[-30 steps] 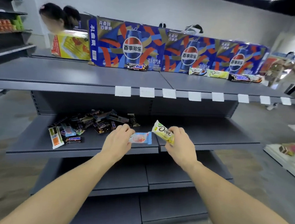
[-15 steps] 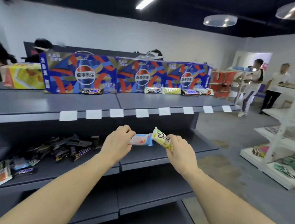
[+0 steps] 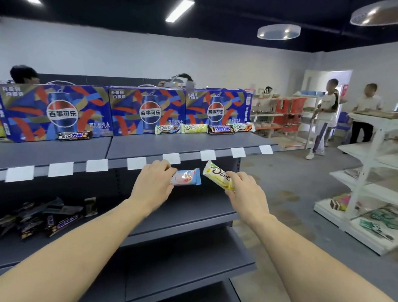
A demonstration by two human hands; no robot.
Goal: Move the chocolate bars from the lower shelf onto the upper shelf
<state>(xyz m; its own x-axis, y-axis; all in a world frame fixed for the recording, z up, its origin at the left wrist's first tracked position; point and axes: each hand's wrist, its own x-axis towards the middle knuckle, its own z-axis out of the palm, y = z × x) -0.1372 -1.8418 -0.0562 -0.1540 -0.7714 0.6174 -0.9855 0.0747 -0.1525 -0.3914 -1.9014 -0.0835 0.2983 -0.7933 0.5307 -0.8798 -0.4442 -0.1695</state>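
Two hands, left [image 3: 153,183] gripping pink bar [image 3: 186,176], right [image 3: 247,192] gripping Dove bar [image 3: 217,175]; grey upper shelf [image 3: 146,146] ahead.

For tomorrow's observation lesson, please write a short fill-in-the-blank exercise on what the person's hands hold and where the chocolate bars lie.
1. The right hand holds a yellow bar printed with the word ____.
2. The left hand holds a pink and ____ bar.
3. The Snickers bar lies on the ____ shelf.
4. The dark pile of bars lies on the ____ shelf.

Missing words: Dove; blue; upper; lower
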